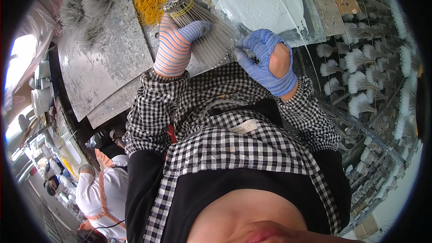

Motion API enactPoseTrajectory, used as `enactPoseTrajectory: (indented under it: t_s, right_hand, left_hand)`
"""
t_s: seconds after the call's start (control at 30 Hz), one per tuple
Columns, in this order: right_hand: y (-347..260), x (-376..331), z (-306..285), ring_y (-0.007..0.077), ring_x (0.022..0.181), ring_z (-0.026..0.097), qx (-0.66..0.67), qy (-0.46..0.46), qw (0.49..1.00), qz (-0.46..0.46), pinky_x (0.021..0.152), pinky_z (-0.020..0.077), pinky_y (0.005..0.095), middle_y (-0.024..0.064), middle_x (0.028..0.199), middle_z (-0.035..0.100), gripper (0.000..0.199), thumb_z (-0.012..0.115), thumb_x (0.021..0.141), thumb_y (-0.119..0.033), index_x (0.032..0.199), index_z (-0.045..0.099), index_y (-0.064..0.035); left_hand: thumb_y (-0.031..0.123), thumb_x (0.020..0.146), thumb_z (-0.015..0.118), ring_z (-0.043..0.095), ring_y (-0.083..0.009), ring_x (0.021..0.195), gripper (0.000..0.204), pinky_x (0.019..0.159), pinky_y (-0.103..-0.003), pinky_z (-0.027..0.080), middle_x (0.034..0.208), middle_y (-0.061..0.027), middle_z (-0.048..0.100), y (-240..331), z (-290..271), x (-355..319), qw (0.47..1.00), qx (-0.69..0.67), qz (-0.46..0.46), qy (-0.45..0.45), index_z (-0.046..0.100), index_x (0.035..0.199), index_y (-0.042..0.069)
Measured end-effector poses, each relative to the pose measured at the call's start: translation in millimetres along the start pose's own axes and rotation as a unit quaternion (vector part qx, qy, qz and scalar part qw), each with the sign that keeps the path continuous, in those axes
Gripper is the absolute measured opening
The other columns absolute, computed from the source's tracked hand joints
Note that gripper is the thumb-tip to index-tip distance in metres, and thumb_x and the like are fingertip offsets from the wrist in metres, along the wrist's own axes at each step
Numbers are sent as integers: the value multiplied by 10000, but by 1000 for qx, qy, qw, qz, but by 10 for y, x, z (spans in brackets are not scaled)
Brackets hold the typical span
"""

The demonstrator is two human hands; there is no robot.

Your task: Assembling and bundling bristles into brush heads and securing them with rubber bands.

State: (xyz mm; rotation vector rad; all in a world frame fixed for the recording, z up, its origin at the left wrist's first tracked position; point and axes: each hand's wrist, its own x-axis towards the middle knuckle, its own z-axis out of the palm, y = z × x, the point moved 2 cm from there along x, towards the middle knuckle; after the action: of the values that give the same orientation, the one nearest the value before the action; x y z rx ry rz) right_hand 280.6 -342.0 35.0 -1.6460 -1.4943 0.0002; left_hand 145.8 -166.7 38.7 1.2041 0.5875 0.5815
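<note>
My left hand [175, 45], in a striped orange and blue glove, is closed around a bundle of thin grey wire-like sticks [209, 40]. A yellow rubber band [183, 9] circles the bundle near its gathered silvery upper end. The sticks fan out toward the lower right, with small pale tips along the edge. My right hand [270, 60] wears a blue knitted glove with a hole over its back. Its thumb and forefinger are bent and apart beside the fan's right edge; whether they touch a stick is unclear.
Loose yellow rubber bands [150, 0] lie on the table behind the bundle. A pool of white paste [263, 2] spreads on a sheet to its right. More grey bundles [96, 4] lie at far left. A rack [360, 72] of white-tipped fans stands right. Another person [101, 189] is at lower left.
</note>
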Motion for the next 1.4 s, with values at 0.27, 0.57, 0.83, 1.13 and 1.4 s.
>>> enactPoseTrajectory:
  t_s: [0.27, 0.57, 0.83, 1.13, 1.4]
  right_hand:
    - [23, -30, 40, 303, 742, 654, -9, -25, 1000, 3, 679, 551, 396, 132, 868, 657, 187, 781, 750, -118, 876, 691, -12]
    - [318, -350, -1000, 166, 862, 660, -87, 151, 970, 171, 785, 541, 293, 58, 951, 680, 139, 738, 885, -106, 1008, 697, -58]
    - [1162, -1344, -1916, 230, 889, 683, -319, 124, 869, 358, 831, 523, 338, 148, 1013, 740, 365, 581, 1022, -324, 1170, 695, -11]
    - [777, -979, -1655, 261, 959, 719, -336, -13, 867, 369, 873, 536, 362, 140, 1069, 752, 299, 556, 1012, -229, 1161, 705, -17]
    - [419, -511, -1309, 198, 845, 707, -287, 14, 934, 210, 767, 544, 316, 113, 1016, 744, 222, 662, 958, -177, 1116, 712, -28]
  left_hand:
    - [24, 802, 704, 697, -214, 939, 478, 849, -338, 599, 1042, -95, 696, -44, -19, -1, 995, -93, 17, 13, 548, 1253, 41]
    - [373, 935, 630, 634, -367, 1138, 491, 1028, -528, 496, 1225, -220, 652, 0, -38, -325, 872, -477, -114, -1, 629, 1231, -18]
    - [347, 1028, 488, 603, -303, 1183, 412, 996, -533, 529, 1227, -139, 648, -1344, -139, -621, 841, -515, -156, 63, 552, 1322, 66]
    - [332, 1003, 527, 598, -308, 1225, 428, 1044, -463, 489, 1313, -143, 642, -1384, -100, -715, 328, -919, -212, 50, 607, 1315, 50]
    - [324, 1038, 422, 607, -331, 1213, 434, 1033, -447, 519, 1327, -138, 628, -1310, -146, -755, 280, -923, -252, 73, 585, 1336, 53]
